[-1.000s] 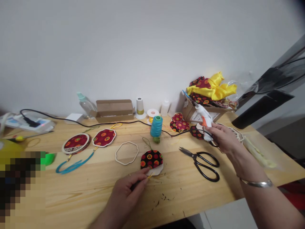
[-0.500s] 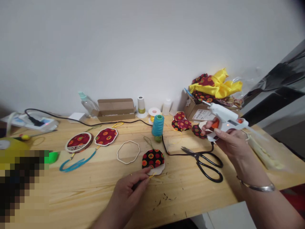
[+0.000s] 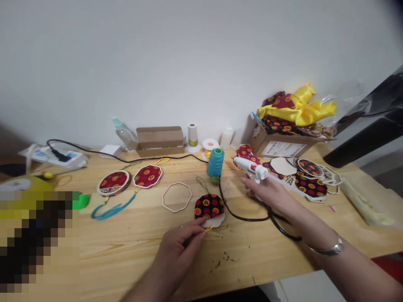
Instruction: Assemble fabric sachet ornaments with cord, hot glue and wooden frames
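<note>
Cable (image 3: 239,218) loops before the teal spool (image 3: 215,164), between the fabric-covered piece (image 3: 209,205) pinched there by the left hand (image 3: 181,243) and the right hand (image 3: 271,193) gripping a glue gun (image 3: 252,168), wooden outline (image 3: 163,199) left of the spool.

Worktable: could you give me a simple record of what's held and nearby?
Left grip: pinches yellow cord at the lower edge of a patterned patch
Right grip: holds white glue gun, pointing leftward
Left of patch: pale scalloped frame
Behind patch: teal thread spool
Farther left: two red patterned pendants, teal tassels
Back right: cardboard box, yellow cloth on top
</note>
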Tool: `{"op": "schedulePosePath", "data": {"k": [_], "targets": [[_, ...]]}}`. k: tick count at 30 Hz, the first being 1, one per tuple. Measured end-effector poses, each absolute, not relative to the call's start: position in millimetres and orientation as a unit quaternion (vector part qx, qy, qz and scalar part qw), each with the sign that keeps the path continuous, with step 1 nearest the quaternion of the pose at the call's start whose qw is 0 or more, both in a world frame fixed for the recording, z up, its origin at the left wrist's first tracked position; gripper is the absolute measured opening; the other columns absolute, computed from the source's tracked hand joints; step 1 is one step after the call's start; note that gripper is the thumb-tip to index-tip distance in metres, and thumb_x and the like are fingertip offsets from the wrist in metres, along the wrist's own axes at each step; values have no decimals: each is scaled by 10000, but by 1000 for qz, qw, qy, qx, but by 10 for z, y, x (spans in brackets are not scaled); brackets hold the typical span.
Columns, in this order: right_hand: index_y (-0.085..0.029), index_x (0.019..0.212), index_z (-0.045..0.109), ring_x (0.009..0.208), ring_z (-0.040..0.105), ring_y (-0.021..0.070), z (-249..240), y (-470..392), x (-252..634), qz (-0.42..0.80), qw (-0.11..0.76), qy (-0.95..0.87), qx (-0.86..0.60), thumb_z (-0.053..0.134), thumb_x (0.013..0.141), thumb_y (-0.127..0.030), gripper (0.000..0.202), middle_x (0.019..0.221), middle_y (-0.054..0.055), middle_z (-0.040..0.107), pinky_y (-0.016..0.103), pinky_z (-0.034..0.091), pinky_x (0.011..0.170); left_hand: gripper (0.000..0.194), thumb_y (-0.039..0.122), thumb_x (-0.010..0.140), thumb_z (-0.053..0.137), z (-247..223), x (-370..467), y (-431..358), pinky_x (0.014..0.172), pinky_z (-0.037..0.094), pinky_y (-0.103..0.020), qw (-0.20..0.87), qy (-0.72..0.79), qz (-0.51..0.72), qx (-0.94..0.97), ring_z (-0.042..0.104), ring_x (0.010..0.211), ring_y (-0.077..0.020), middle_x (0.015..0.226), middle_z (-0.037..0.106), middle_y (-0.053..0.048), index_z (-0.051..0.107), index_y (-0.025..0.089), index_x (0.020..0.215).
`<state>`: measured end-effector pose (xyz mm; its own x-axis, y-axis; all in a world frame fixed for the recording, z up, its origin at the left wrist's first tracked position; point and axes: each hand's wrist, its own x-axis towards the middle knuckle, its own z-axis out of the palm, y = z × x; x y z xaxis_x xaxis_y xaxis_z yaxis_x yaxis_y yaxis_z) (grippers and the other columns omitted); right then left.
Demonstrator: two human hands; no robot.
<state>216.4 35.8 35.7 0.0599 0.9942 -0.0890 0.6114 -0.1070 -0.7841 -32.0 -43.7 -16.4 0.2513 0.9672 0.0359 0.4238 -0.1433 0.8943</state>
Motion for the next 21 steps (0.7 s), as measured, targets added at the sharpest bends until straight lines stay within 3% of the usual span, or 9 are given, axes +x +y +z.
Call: {"op": "schedulePosePath", "data": {"k": [4, 7, 11, 16, 21], "targets": [[-187, 979, 564, 861, 652, 210, 196, 478, 1949, 479, 459, -493, -563, 639, 717, -343, 313, 1009, 67, 658, 315, 526, 702, 194, 237, 820, 525, -165, -320, -441, 829, 541, -342, 405, 514, 328, 682, 660, 984, -214, 1064, 698, -58, 719, 225, 813], [-189, 928, 573, 922, 647, 242, 89, 609, 1846, 534, 516, -430, -513, 737, 605, -262, 370, 1036, 60, 660, 362, 524, 768, 200, 244, 821, 521, -186, -320, -443, 840, 535, -341, 408, 516, 323, 681, 658, 989, -212, 1069, 696, -51, 720, 230, 810], [-182, 811, 582, 935, 644, 255, 33, 738, 1736, 571, 547, -374, -485, 763, 514, -175, 348, 883, 36, 689, 391, 513, 820, 204, 248, 824, 517, -220, -322, -453, 851, 530, -344, 410, 515, 322, 680, 652, 1004, -208, 1079, 693, -41, 721, 241, 823], [-177, 717, 580, 946, 647, 248, -20, 772, 1543, 597, 548, -360, -462, 752, 508, -172, 270, 895, 48, 700, 394, 498, 871, 198, 237, 816, 521, -232, -329, -463, 858, 529, -357, 412, 516, 331, 674, 656, 993, -205, 1083, 691, -45, 718, 238, 842], [-165, 774, 609, 911, 654, 240, -60, 792, 1471, 602, 536, -378, -455, 759, 513, -176, 302, 888, 58, 706, 401, 484, 880, 195, 235, 813, 526, -233, -332, -459, 853, 532, -358, 401, 514, 335, 680, 661, 982, -204, 1069, 697, -53, 718, 231, 848]]}}
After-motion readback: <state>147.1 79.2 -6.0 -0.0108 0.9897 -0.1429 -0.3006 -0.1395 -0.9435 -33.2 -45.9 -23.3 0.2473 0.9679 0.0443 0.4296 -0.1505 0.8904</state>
